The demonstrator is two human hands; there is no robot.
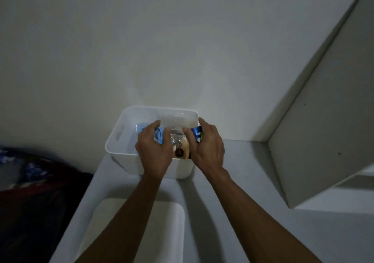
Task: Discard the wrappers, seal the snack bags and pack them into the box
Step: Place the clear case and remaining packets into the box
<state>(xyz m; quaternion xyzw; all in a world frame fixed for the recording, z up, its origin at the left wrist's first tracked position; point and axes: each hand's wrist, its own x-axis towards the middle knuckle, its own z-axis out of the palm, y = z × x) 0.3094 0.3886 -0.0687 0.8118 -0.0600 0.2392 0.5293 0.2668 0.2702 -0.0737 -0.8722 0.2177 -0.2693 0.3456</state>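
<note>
Over the box [129, 139] on the table [232, 181], the left hand [154, 151] and right hand [206, 147] each gripped an end of a snack bag [179, 147], so packing seemed underway, with another blue bag [140, 128] apparently inside and the lid [141, 222] off.

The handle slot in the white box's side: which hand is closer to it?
Left. The left hand grips the snack bag just right of the handle slot; the right hand is near the box's opposite side.
</note>
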